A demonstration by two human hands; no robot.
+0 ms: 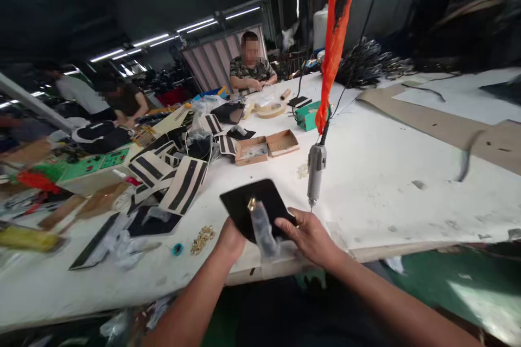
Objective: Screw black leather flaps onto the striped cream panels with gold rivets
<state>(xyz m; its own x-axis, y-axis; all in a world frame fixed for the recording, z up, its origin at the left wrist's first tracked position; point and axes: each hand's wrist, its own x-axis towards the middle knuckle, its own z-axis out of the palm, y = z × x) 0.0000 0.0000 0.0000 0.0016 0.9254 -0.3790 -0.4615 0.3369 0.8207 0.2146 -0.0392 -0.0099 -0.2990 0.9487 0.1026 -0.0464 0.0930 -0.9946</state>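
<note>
Both my hands hold a flat black leather piece (pixel 253 199) with a small gold clasp at its middle, just above the near edge of the white table (pixel 386 184). My left hand (pixel 230 238) grips its lower left edge, fingers tucked under it. My right hand (pixel 308 235) pinches its right corner, thumb on top. A clear plastic wrap (pixel 264 233) hangs from the piece between my hands. A grey electric screwdriver (pixel 315 171) dangles on a cable wrapped in orange, just right of the piece.
Small gold fittings (pixel 202 239) and a blue ring (pixel 177 249) lie left of my hands. Striped black-and-cream panels (pixel 185 184), two open cardboard boxes (pixel 266 146) and a green box (pixel 307 116) sit further back. Other people work at the far end and left side.
</note>
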